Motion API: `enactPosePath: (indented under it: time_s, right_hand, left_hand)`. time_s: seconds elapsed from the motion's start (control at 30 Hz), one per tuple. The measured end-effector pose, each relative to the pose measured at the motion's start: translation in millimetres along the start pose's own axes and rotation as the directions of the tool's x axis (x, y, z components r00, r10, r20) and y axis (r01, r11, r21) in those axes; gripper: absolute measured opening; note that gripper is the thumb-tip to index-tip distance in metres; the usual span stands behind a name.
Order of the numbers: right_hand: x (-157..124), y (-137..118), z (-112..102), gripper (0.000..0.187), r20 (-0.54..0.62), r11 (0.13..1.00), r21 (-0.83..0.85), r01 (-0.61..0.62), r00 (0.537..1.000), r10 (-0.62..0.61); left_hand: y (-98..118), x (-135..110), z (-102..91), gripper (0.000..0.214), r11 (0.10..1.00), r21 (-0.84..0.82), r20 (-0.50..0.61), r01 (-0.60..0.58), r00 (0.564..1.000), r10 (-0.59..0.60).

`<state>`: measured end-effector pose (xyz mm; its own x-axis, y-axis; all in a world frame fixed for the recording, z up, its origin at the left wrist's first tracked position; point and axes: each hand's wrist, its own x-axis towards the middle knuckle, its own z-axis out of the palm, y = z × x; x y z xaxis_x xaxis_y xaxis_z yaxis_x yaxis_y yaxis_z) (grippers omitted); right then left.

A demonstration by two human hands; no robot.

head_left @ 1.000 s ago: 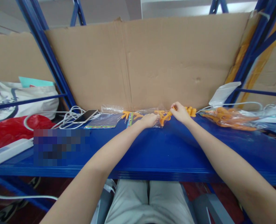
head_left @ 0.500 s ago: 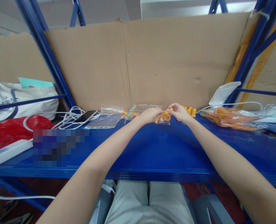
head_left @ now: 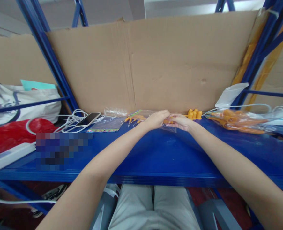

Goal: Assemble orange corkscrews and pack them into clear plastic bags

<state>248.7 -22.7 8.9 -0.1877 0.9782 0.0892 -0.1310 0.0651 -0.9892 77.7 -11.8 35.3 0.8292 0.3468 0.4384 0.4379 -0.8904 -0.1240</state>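
Observation:
A clear plastic bag (head_left: 171, 128) with small orange pieces in it lies between my hands near the cardboard. My left hand (head_left: 157, 119) is closed on the bag from the left, its fingertips mostly hidden. From the other side my right hand (head_left: 181, 122) is curled round the bag and the orange pieces, fingers pointing left. Just right of it, several orange roll-shaped pieces (head_left: 194, 114) stand upright in a cluster. Left of my left hand lie orange pieces with small metal chains (head_left: 135, 118), partly under clear film.
A flat clear packet (head_left: 105, 125) with a patterned edge, a phone (head_left: 88, 119) and white cables (head_left: 70, 123) lie leftward. Large orange items in a plastic bag (head_left: 237, 120) lie right. A cardboard sheet (head_left: 167, 64) stands behind the blue shelf (head_left: 165, 156). A red bundle (head_left: 12, 134) is far left.
My right hand has come down and turned inward, from pinching above the orange pieces to curling round the bag. My left hand has shifted slightly right. The orange cluster at right shows more fully.

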Motion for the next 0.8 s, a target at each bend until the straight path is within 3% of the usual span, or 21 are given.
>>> enactPosePath:
  time_s: [0.1, 0.17, 0.23, 0.27, 0.33, 0.43, 0.53, 0.6, 0.67, 0.8]
  right_hand:
    - [0.1, 1.0, 1.2, 0.017, -0.021, 0.998, 0.058, -0.013, 1.000, 0.014]
    - [0.0, 0.3, 1.6, 0.018, -0.049, 0.995, 0.096, -0.005, 0.999, 0.010]
    - [-0.9, -1.1, 2.5, 0.020, -0.071, 0.993, 0.121, 0.004, 0.997, 0.005]
    - [-1.5, -1.8, 3.1, 0.021, -0.079, 0.992, 0.127, 0.004, 0.997, 0.006]
    - [-2.7, -3.0, 4.5, 0.021, -0.080, 0.992, 0.128, -0.005, 0.997, 0.016]
    - [-3.1, -3.1, 5.2, 0.022, -0.082, 0.992, 0.125, -0.015, 0.996, 0.025]
    - [-1.6, -0.9, 3.0, 0.024, -0.109, 0.992, 0.122, -0.023, 0.993, 0.037]
    - [-0.6, 1.0, 0.5, 0.024, -0.117, 0.993, 0.114, -0.036, 0.992, 0.049]
    - [-0.8, 2.3, -1.4, 0.023, -0.084, 0.994, 0.095, -0.047, 0.995, 0.055]
    - [-5.0, 1.2, 0.2, 0.018, 0.066, 0.998, 0.029, -0.060, 0.996, 0.058]
  left_hand:
    - [-1.2, -5.3, -3.8, 0.027, 0.994, -0.095, -0.060, 0.054, 0.996, -0.060]
    - [-7.9, -10.9, -9.9, 0.032, 0.977, -0.145, -0.112, 0.159, 0.978, -0.176]
    - [-19.5, -19.3, -17.6, 0.036, 0.925, -0.155, -0.167, 0.346, 0.914, -0.370]
    - [-26.6, -24.6, -21.4, 0.038, 0.871, -0.168, -0.200, 0.461, 0.850, -0.488]
    - [-40.8, -37.2, -27.8, 0.045, 0.703, -0.250, -0.202, 0.666, 0.674, -0.710]
    - [-56.4, -58.2, -32.7, 0.056, 0.415, -0.427, -0.061, 0.804, 0.432, -0.900]
    - [-61.3, -74.7, -33.1, 0.052, 0.210, -0.542, 0.077, 0.814, 0.296, -0.952]
    - [-60.9, -80.7, -31.8, 0.034, 0.071, -0.606, 0.295, 0.792, 0.307, -0.905]
    - [-59.3, -82.9, -29.9, 0.024, -0.027, -0.651, 0.450, 0.759, 0.357, -0.819]
    - [-52.6, -80.7, -23.5, 0.023, -0.093, -0.714, 0.512, 0.694, 0.428, -0.744]
